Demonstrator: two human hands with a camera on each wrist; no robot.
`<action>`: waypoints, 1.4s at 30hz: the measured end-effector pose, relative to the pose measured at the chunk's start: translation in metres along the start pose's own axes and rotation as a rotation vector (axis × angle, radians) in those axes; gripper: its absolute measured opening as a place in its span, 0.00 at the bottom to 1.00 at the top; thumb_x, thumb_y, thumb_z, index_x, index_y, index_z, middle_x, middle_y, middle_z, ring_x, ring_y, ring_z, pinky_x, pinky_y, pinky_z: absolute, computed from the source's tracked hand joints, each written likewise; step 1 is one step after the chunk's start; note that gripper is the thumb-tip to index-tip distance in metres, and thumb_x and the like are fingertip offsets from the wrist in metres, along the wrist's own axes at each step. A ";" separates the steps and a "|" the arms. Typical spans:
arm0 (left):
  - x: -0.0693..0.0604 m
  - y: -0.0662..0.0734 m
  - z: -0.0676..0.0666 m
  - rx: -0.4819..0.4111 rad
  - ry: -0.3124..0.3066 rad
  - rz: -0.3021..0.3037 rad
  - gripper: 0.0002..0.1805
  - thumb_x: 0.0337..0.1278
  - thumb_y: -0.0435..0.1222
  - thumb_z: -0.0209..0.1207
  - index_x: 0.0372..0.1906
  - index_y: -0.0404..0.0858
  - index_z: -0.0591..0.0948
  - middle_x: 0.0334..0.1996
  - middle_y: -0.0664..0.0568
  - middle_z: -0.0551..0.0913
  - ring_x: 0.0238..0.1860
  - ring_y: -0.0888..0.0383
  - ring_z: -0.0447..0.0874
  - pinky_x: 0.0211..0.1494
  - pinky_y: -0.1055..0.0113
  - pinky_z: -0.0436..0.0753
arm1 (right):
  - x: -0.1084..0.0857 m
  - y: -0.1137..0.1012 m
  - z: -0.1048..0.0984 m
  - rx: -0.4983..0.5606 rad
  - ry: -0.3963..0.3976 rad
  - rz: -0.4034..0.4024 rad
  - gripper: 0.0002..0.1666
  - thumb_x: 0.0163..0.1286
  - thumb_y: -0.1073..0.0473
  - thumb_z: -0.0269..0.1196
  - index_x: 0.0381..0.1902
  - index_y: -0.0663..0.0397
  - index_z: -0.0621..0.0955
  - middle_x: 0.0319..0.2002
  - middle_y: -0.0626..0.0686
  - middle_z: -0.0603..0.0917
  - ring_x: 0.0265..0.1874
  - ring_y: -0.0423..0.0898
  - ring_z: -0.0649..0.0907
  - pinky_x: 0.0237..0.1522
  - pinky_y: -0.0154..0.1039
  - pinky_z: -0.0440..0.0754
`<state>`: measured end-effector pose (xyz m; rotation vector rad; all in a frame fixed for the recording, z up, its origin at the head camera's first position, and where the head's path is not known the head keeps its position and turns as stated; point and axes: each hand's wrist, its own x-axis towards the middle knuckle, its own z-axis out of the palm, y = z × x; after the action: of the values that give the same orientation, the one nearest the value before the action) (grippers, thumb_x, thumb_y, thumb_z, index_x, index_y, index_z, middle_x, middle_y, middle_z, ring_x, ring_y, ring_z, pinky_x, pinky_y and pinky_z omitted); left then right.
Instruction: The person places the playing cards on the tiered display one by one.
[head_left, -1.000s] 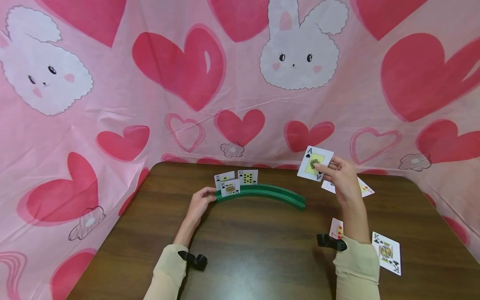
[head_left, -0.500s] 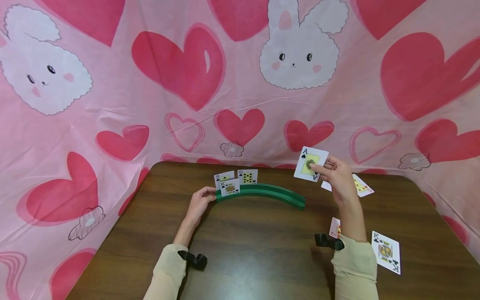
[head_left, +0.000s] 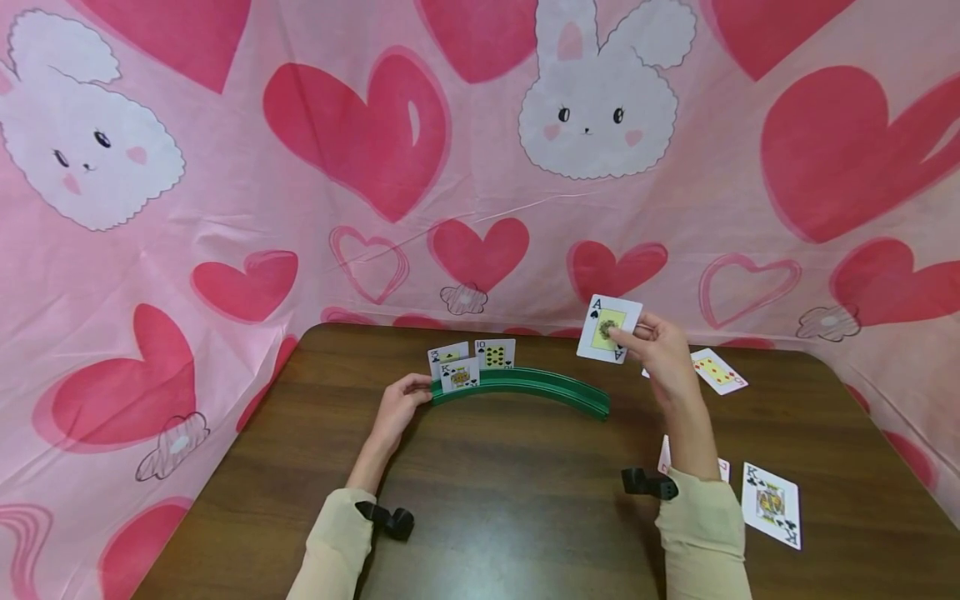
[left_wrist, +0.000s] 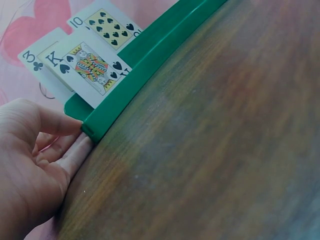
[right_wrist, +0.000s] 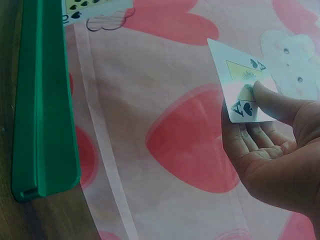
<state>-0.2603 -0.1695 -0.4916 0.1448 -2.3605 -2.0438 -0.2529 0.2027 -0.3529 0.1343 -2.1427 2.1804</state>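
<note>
My right hand [head_left: 663, 354] pinches an ace of spades [head_left: 600, 321] between thumb and fingers, face toward me, in the air above the right end of a curved green card holder [head_left: 547, 385]. At the holder's left end, my left hand [head_left: 399, 407] grips the tip with its fingers, seen close in the left wrist view. Standing in the holder at that end are a king of spades [left_wrist: 90, 67], a three of clubs [left_wrist: 45, 65] partly behind it, and a ten of spades [left_wrist: 107, 30]. The holder's right half carries no cards.
On the brown wooden table [head_left: 480, 508], a king of clubs [head_left: 772, 504] lies face up at right. A red seven [head_left: 723, 471] is partly hidden by my right forearm, and a diamond card [head_left: 718, 371] lies farther back. A pink heart-patterned cloth [head_left: 480, 192] hangs behind the table.
My right hand has moved left with the ace of spades, toward the holder's right end, uncovering more of the diamond card. The left hand and the holder stay nearly still.
</note>
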 end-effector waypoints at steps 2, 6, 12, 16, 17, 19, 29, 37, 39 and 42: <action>0.000 0.000 0.000 0.000 0.002 -0.002 0.11 0.53 0.29 0.54 0.43 0.35 0.79 0.45 0.45 0.78 0.44 0.54 0.73 0.47 0.64 0.69 | 0.001 0.002 0.004 -0.006 -0.009 -0.005 0.28 0.56 0.60 0.63 0.51 0.69 0.70 0.32 0.43 0.83 0.31 0.40 0.82 0.34 0.33 0.78; 0.000 0.000 0.001 0.013 0.013 0.003 0.11 0.52 0.29 0.55 0.41 0.36 0.79 0.43 0.46 0.79 0.42 0.55 0.73 0.46 0.65 0.70 | 0.003 0.005 0.015 -0.010 -0.023 -0.013 0.21 0.57 0.61 0.62 0.46 0.68 0.72 0.31 0.44 0.83 0.30 0.41 0.82 0.32 0.33 0.78; -0.001 0.000 0.001 0.027 0.019 0.024 0.10 0.51 0.30 0.55 0.40 0.37 0.79 0.41 0.47 0.79 0.42 0.56 0.74 0.45 0.64 0.71 | 0.006 0.015 0.035 -0.031 0.045 -0.047 0.20 0.54 0.60 0.64 0.43 0.66 0.77 0.32 0.48 0.82 0.30 0.43 0.81 0.32 0.34 0.78; -0.002 0.000 0.002 0.026 0.019 0.032 0.10 0.51 0.30 0.55 0.41 0.37 0.79 0.41 0.47 0.79 0.41 0.56 0.75 0.45 0.64 0.71 | 0.009 0.024 0.046 -0.045 0.046 -0.078 0.20 0.54 0.60 0.65 0.42 0.68 0.77 0.33 0.52 0.81 0.31 0.44 0.80 0.34 0.34 0.78; -0.002 0.000 0.002 0.026 0.021 0.031 0.10 0.51 0.30 0.55 0.41 0.37 0.80 0.41 0.47 0.79 0.41 0.56 0.75 0.45 0.64 0.71 | 0.009 0.026 0.048 -0.055 0.039 -0.081 0.20 0.54 0.60 0.65 0.42 0.68 0.77 0.34 0.53 0.81 0.31 0.45 0.80 0.35 0.35 0.78; -0.002 0.000 0.002 0.028 0.020 0.031 0.10 0.52 0.30 0.55 0.41 0.37 0.80 0.41 0.47 0.79 0.41 0.56 0.75 0.45 0.65 0.71 | 0.010 0.030 0.052 -0.087 0.026 -0.082 0.20 0.54 0.59 0.65 0.42 0.66 0.78 0.35 0.54 0.82 0.32 0.45 0.80 0.36 0.35 0.78; -0.010 0.016 0.001 0.012 -0.004 0.001 0.11 0.53 0.28 0.54 0.42 0.33 0.79 0.43 0.43 0.78 0.42 0.53 0.73 0.45 0.64 0.70 | 0.014 0.049 0.075 -0.134 -0.039 -0.049 0.16 0.52 0.61 0.66 0.39 0.62 0.79 0.35 0.60 0.82 0.33 0.46 0.80 0.37 0.36 0.77; -0.019 0.028 0.003 0.027 -0.007 0.015 0.12 0.53 0.27 0.52 0.44 0.31 0.78 0.44 0.40 0.78 0.42 0.54 0.73 0.45 0.66 0.70 | 0.016 0.067 0.088 -0.165 -0.129 0.025 0.13 0.54 0.62 0.64 0.36 0.63 0.78 0.34 0.58 0.81 0.33 0.48 0.80 0.37 0.41 0.77; -0.019 0.028 0.003 0.026 -0.006 0.015 0.12 0.53 0.27 0.52 0.43 0.31 0.78 0.44 0.41 0.78 0.42 0.54 0.74 0.44 0.66 0.70 | 0.017 0.071 0.090 -0.201 -0.139 0.027 0.13 0.54 0.61 0.65 0.36 0.62 0.78 0.34 0.58 0.81 0.33 0.47 0.79 0.38 0.41 0.77; -0.018 0.027 0.003 0.021 -0.003 0.015 0.11 0.53 0.27 0.53 0.43 0.31 0.78 0.43 0.41 0.78 0.42 0.54 0.74 0.44 0.66 0.70 | 0.017 0.077 0.094 -0.242 -0.141 0.035 0.13 0.53 0.60 0.65 0.36 0.62 0.79 0.34 0.58 0.82 0.33 0.47 0.79 0.37 0.40 0.77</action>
<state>-0.2441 -0.1616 -0.4645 0.1240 -2.3789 -2.0145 -0.2789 0.1076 -0.4254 0.2430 -2.4825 1.9618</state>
